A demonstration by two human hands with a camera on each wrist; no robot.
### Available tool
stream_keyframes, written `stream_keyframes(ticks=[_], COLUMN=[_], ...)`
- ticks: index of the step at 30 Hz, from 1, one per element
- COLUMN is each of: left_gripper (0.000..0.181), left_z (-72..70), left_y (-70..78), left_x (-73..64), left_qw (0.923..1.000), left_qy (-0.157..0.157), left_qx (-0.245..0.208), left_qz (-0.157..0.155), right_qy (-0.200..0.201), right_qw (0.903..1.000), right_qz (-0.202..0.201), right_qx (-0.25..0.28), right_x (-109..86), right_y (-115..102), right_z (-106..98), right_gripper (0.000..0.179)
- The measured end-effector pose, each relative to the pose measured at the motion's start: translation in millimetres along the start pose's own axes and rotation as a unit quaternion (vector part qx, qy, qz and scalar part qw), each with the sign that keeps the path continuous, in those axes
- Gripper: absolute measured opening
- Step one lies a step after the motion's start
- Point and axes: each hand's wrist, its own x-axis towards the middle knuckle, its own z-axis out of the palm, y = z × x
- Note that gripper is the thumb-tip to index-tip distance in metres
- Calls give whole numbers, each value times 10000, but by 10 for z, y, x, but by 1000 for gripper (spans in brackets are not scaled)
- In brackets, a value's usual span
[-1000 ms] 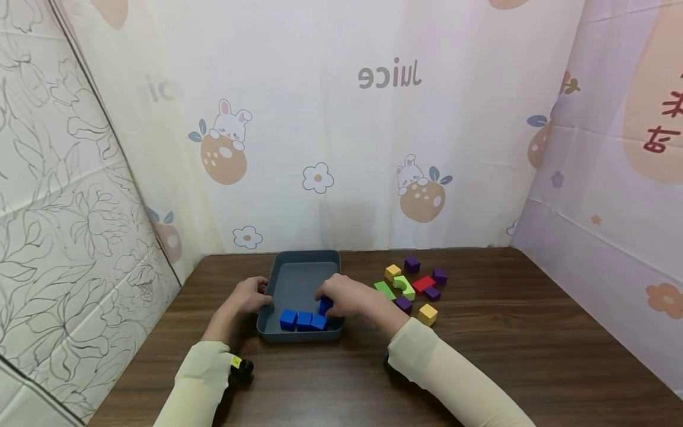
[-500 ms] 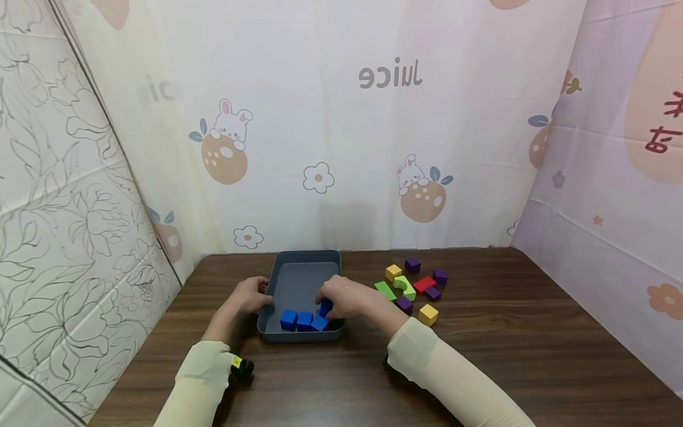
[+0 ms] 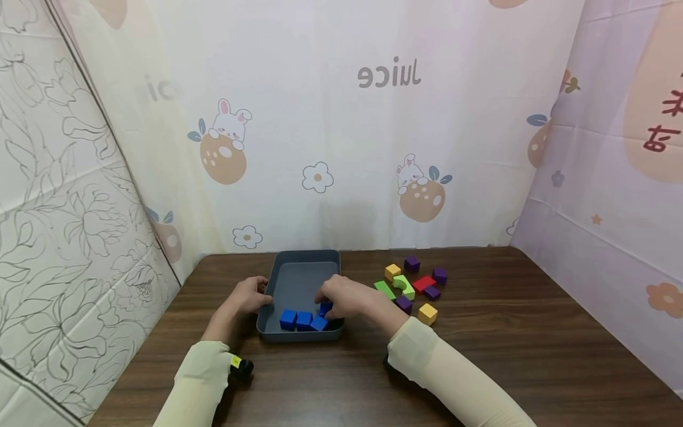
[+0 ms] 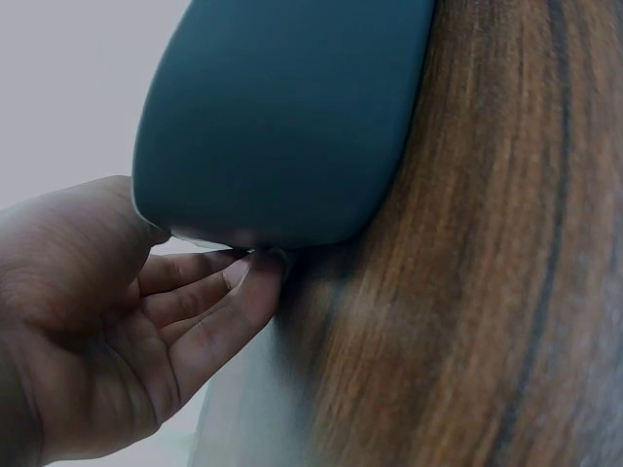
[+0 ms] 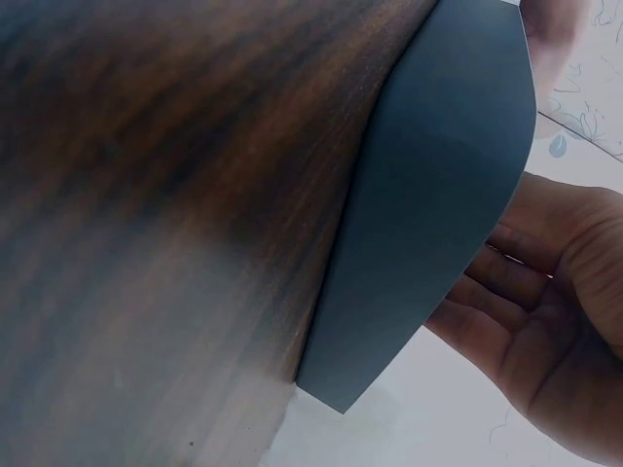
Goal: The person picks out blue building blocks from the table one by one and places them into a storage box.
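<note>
A dark grey tray (image 3: 299,336) sits on the wooden table, with several blue blocks (image 3: 289,320) along its near end. My left hand (image 3: 251,296) grips the tray's left wall, its thumb over the rim. In the left wrist view, the fingers (image 4: 229,331) touch the outside low on the tray. My right hand (image 3: 344,296) reaches over the right rim with bent fingers and pinches another blue block (image 3: 325,309) behind the near row. From the right wrist view, the tray wall (image 5: 419,195) hides the fingertips and that block.
To the right of the tray lie yellow blocks (image 3: 427,314), purple blocks (image 3: 412,264), a light green arch (image 3: 404,287), a flat green piece (image 3: 385,290) and a flat red piece (image 3: 424,284). A printed curtain (image 3: 352,178) stands behind the table.
The blue block at my right fingers has sunk slightly and turned a little inside the tray. The near blue row, the left hand and the tray stay where they were.
</note>
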Motion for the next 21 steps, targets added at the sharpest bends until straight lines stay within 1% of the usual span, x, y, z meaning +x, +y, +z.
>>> stream_keyframes(ticks=[5, 10, 16, 21], left_gripper=[52, 52, 53, 53], left_z=[1, 6, 10, 13], left_y=[13, 22, 19, 3], left_x=[-22, -15, -6, -12], left_qw=[10000, 10000, 10000, 10000], left_qy=[0, 28, -14, 9], left_qx=[15, 51, 90, 96], left_qz=[15, 12, 39, 23], right_qy=[-19, 9, 184, 422], right_qw=[10000, 9997, 9994, 9987], right_qz=[13, 58, 120, 25], right_qx=[90, 216, 256, 280], right_x=[-19, -80, -183, -261], right_y=[-3, 3, 46, 91], right_z=[-25, -72, -136, -170], right_gripper=[36, 36, 36, 34])
